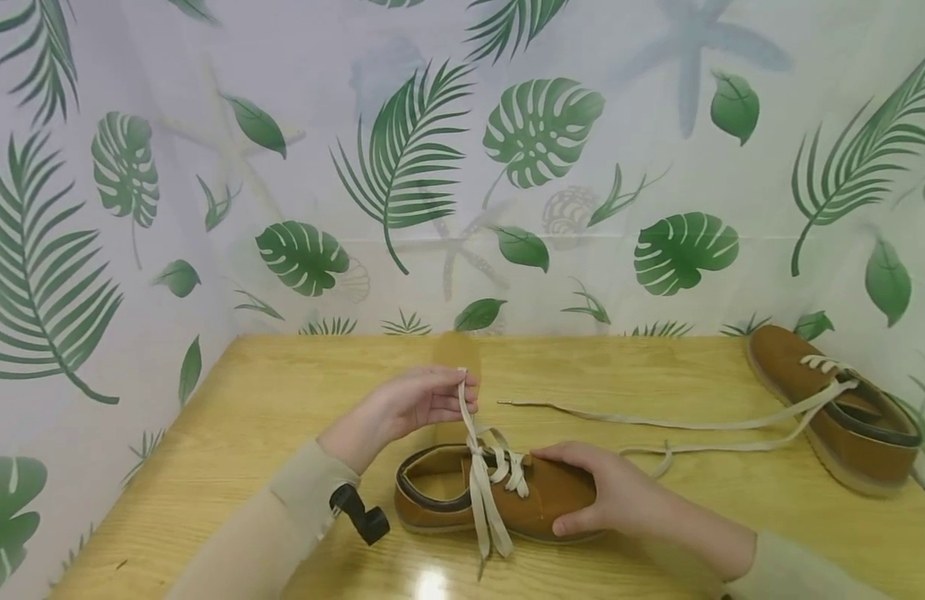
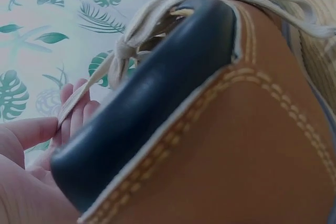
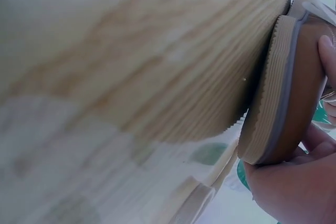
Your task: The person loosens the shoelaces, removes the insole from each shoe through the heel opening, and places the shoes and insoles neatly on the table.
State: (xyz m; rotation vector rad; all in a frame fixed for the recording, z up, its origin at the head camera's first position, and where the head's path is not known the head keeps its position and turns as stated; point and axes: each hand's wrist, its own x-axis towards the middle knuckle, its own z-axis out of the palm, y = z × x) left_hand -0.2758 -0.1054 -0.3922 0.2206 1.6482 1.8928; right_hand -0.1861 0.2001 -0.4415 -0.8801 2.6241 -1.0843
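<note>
The left hand [image 1: 412, 407] pinched a flat cream lace [image 1: 466, 411]; the right hand [image 1: 616, 492] gripped the near brown leather shoe [image 1: 554, 493], seemingly steadying it.

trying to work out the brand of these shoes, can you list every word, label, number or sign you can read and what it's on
No readable text in any view.
Nearer brown lace-up shoe: no legible lettering.
Farther brown lace-up shoe: no legible lettering.
White backdrop with green leaf prints: pictures only, no words.
Small black strap-like piece: no legible marking.
</note>
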